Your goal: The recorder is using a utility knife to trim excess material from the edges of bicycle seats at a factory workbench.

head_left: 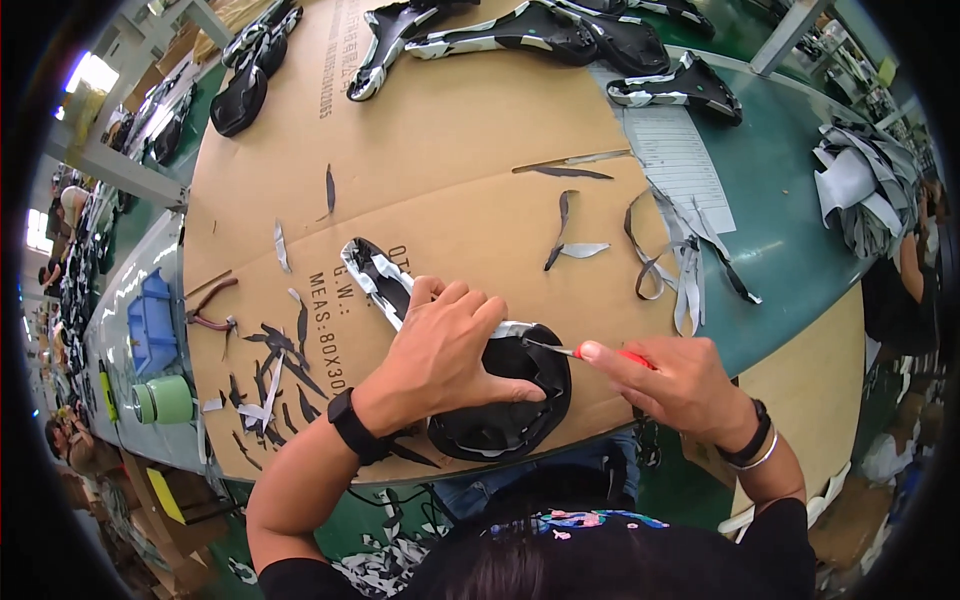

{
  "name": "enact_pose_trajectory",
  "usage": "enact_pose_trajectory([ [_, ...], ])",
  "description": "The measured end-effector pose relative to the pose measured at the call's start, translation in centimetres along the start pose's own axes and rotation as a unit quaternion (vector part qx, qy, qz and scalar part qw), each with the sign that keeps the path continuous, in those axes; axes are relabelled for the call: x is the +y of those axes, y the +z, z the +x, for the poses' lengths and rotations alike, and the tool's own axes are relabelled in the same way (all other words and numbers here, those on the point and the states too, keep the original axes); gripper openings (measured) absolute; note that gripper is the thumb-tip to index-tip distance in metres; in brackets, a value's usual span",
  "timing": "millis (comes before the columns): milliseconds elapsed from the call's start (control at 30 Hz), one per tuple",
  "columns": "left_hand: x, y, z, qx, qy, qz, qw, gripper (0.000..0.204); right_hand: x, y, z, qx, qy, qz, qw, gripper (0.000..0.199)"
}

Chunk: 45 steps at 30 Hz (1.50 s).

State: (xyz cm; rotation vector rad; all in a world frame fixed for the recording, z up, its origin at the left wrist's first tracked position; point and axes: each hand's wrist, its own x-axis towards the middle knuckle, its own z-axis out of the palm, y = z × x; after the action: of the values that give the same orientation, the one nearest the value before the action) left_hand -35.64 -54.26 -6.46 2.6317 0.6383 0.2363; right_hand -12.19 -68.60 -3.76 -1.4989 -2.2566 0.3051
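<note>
Bike seat, black with a black-and-white patterned cover, lies upside down on a big sheet of brown cardboard at the near edge of the table. Its thin nose points far and to the left.

The left hand lies flat on the seat and presses down on it, with fingers spread over the wide back part. A black watch sits on that wrist.

The right hand is closed around a small knife with a red handle. The thin blade touches the rim of the seat, just right of the left hand. Dark bands go around that wrist.

Lots of little cut scraps lie on the cardboard to the left of the seat. Longer strips lie to the right. Pliers with red handles rest near the left edge of the cardboard. A roll of green tape and a blue bin sit farther left.

More seats wait at the far side of the table. A sheet of paper lies on the green tabletop to the right.
</note>
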Motion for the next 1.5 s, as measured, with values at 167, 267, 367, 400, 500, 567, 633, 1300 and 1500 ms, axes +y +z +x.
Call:
enact_pose_trajectory([
  [167, -0.1, 0.1, 0.1, 0.025, 0.010, -0.016, 1.000, 0.071, 1.0, -1.4, 2.7, -0.083, -0.050, -0.052, 0.994, 0.060],
  [267, -0.3, 0.0, 0.0, 0.019, 0.007, -0.011, 1.000, 0.071, 1.4, -1.7, 2.8, -0.120, -0.068, -0.080, 0.987, 0.059],
  [367, -0.4, 0.1, -0.3, 0.034, 0.008, -0.022, 0.999, 0.070, 1.3, -1.2, 1.4, -0.126, -0.044, -0.069, 0.989, 0.065],
  [400, -0.3, 0.1, -0.4, 0.035, 0.007, -0.023, 0.999, 0.070, 1.0, -0.6, 0.6, -0.117, -0.015, -0.045, 0.992, 0.069],
  [500, -0.4, 0.3, -0.1, 0.042, 0.013, -0.026, 0.999, 0.069, -0.5, 1.4, -1.2, -0.073, 0.046, -0.024, 0.996, 0.068],
  [567, -0.4, 0.3, -0.1, 0.040, 0.007, -0.027, 0.999, 0.069, -1.0, 2.3, -2.1, -0.057, 0.060, -0.010, 0.997, 0.070],
  [633, -0.3, 0.1, -0.2, 0.033, 0.004, -0.026, 0.999, 0.069, -2.2, 2.7, -3.2, -0.041, 0.075, 0.003, 0.996, 0.072],
  [1300, 5.1, -0.5, -4.0, 0.071, -0.160, 0.061, 0.983, 0.060, -3.0, 3.3, 2.6, 0.143, 0.368, 0.430, 0.812, 0.040],
  [1500, 6.5, -0.3, -2.2, 0.165, -0.074, -0.004, 0.983, 0.038, -3.4, 3.1, 3.1, 0.116, 0.284, 0.459, 0.834, 0.042],
])
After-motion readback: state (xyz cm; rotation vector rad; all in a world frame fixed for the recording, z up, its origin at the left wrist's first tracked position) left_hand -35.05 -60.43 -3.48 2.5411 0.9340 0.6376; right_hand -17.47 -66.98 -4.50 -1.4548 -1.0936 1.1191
